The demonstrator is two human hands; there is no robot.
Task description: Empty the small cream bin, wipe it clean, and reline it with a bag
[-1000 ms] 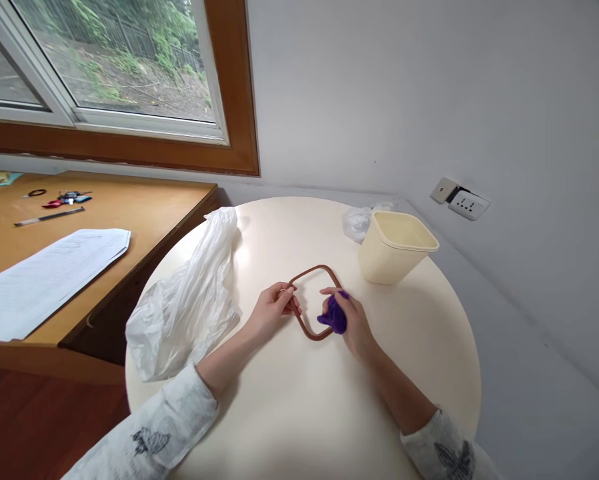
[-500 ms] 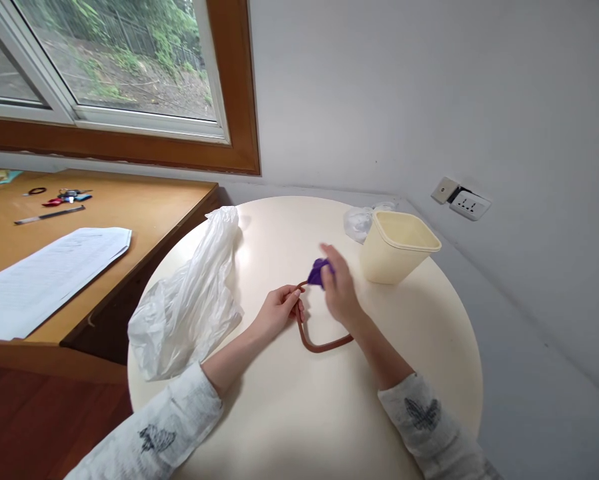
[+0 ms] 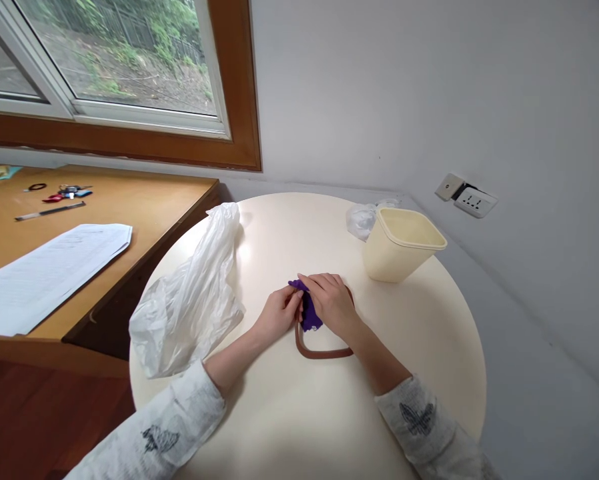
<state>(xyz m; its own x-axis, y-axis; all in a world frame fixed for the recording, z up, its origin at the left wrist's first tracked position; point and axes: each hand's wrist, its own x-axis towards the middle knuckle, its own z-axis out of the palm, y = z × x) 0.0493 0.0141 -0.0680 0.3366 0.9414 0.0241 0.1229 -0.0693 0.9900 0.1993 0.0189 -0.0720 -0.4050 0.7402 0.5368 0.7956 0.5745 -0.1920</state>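
Observation:
A brown ring-shaped frame point(image 3: 324, 354) with rounded corners is at the middle of the round table, partly hidden by my hands. My left hand point(image 3: 281, 312) is closed in a pinch on the frame's left side. Purple cloth point(image 3: 310, 315) hangs over that side, between my two hands. My right hand point(image 3: 331, 301) lies over the cloth with its fingers bent together, the fingertips touching the cloth near my left thumb.
A crumpled white plastic bag point(image 3: 189, 300) lies on the table's left side. At the back right stand a cream bin point(image 3: 399, 250) and a clear plastic bag point(image 3: 360, 220). A wooden desk point(image 3: 164, 193) with papers point(image 3: 54, 273) adjoins on the left.
My right hand has moved left and down towards my left hand, bringing the purple cloth over the frame's left side. My left hand has stayed nearly in place.

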